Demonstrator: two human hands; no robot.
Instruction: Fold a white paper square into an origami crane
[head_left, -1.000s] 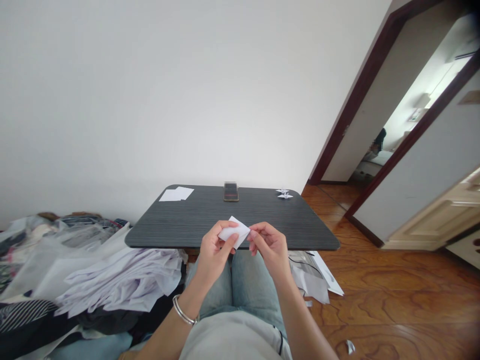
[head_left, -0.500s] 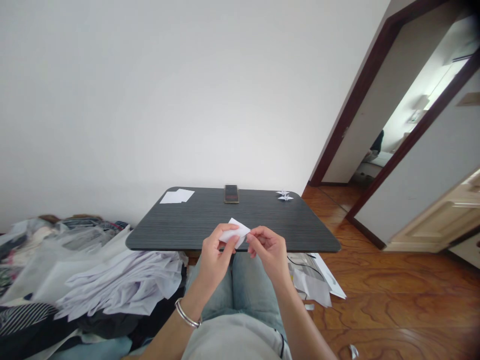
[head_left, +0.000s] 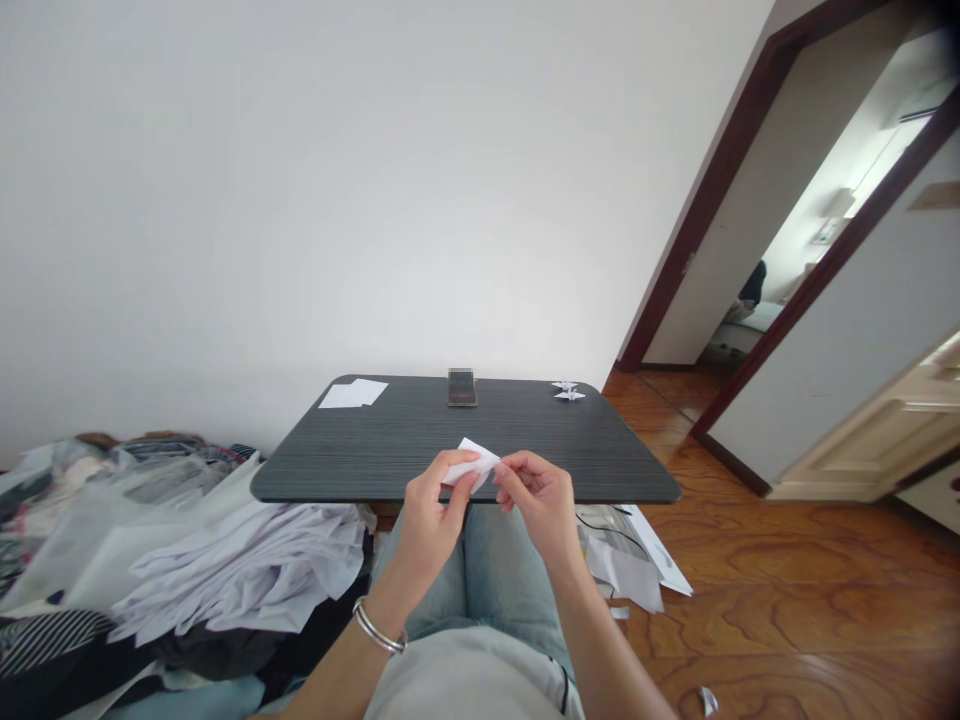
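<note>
A small folded piece of white paper [head_left: 480,460] is held above the near edge of the dark table [head_left: 390,440]. My left hand [head_left: 439,500] pinches it from the left between thumb and fingers. On the right, my right hand [head_left: 536,490] closes thumb and fingertips on the paper's right corner. Parts of the paper are hidden behind the left fingers. At the table's far right sit two folded white paper cranes [head_left: 570,394]. White paper sheets [head_left: 349,393] lie flat at the far left.
A phone-like dark device [head_left: 462,388] leans near the table's back edge, by the wall. Heaped clothes [head_left: 247,560] fill the floor side at left. Papers and plastic bags [head_left: 622,570] lie below the table's right end. A doorway stands at right.
Very little differs. The folded paper's angle has shifted slightly between my fingers, both hands keeping their grip, and the view has moved a touch.
</note>
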